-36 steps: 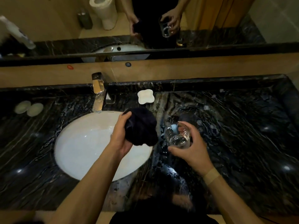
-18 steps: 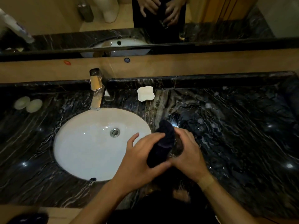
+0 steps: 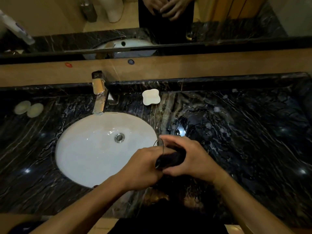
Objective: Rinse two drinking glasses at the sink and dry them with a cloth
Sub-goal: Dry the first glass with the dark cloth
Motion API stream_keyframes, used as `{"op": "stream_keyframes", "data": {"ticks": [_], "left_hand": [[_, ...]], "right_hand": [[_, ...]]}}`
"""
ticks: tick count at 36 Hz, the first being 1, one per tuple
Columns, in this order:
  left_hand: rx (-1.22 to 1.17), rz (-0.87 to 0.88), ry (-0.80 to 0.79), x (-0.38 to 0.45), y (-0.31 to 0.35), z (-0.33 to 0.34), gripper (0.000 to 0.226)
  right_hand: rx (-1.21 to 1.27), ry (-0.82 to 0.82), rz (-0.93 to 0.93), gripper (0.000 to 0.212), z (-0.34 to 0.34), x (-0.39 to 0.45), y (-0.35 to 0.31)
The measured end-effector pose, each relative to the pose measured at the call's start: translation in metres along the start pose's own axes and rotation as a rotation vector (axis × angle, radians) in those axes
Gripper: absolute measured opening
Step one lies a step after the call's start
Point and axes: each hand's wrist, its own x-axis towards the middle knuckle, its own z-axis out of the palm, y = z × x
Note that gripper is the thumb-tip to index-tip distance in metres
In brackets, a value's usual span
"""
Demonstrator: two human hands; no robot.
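The clear drinking glass [image 3: 159,146] lies on its side between both hands, just over the right rim of the sink, its round mouth turned left; only that thin rim shows plainly. The dark, bunched drying cloth [image 3: 170,160] is stuffed into it and fills the inside. The right hand [image 3: 190,157] wraps the glass from the far side, fingers curled over the top and thumb below. The left hand [image 3: 143,168] meets it from the left, its fingers closed on the cloth at the glass's mouth; the fingertips are hidden.

The white oval sink basin [image 3: 81,149] holds no standing water that can be seen, only its round metal drain [image 3: 119,137]. Behind it, on the black marbled stone desk [image 3: 253,132], stands the square chrome tap [image 3: 98,93], and to its right a small white scalloped soap dish [image 3: 150,97], whose contents cannot be made out. Two pale round soaps [image 3: 28,108] lie far left, touching.

Half a second ago the cloth stood up over the glass between the hands; now it sits lower and inside. A second ago the hands were apart, the left holding the cloth above the basin and the right holding the upright glass.
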Motion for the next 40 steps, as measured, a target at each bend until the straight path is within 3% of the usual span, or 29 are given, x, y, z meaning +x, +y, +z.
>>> {"op": "stream_keyframes", "data": {"ticks": [3,7,12,15,17,20,23,28,30,33,35,38,40], "left_hand": [[-0.263,-0.181,0.021,0.001,0.001,-0.001,0.044],[-0.443,-0.300,0.136,0.004,0.016,-0.006,0.047],[-0.195,-0.131,0.376,0.007,0.024,0.012,0.050],[-0.114,-0.005,0.434,0.006,0.025,0.015,0.053],[-0.060,0.021,0.391,0.004,0.027,0.015,0.059],[-0.074,-0.026,0.246,0.003,0.025,0.013,0.073],[-0.187,-0.100,0.186,0.007,0.027,0.010,0.070],[-0.396,-0.193,0.162,0.009,0.027,0.010,0.066],[-0.248,-0.067,0.179,0.007,0.023,0.013,0.061],[0.110,0.181,0.205,0.005,0.015,0.016,0.051],[0.361,0.324,0.138,0.006,0.004,0.013,0.048],[0.533,0.489,-0.010,0.010,-0.013,0.005,0.041],[0.469,0.417,-0.018,0.013,-0.017,0.000,0.045]], "right_hand": [[0.266,0.038,0.068,0.087,-0.005,-0.002,0.000],[0.412,0.183,0.067,0.048,0.005,-0.005,0.002],[0.528,0.520,0.095,0.012,0.019,0.005,-0.005],[0.612,0.598,0.128,0.020,0.022,0.009,-0.010],[0.620,0.613,0.113,0.024,0.021,0.009,-0.010],[0.587,0.622,0.102,0.025,0.020,0.010,-0.010],[0.553,0.632,0.136,0.026,0.020,0.012,-0.009],[0.520,0.554,0.270,0.027,0.012,0.016,-0.016],[0.610,0.449,0.403,0.027,0.005,0.018,-0.021],[0.659,0.166,0.732,0.025,-0.006,0.020,-0.024],[0.678,-0.007,0.862,0.028,-0.007,0.019,-0.019],[0.811,-0.151,0.919,0.035,-0.005,0.016,-0.009],[0.909,-0.165,0.830,0.044,-0.005,0.013,-0.004]]}}
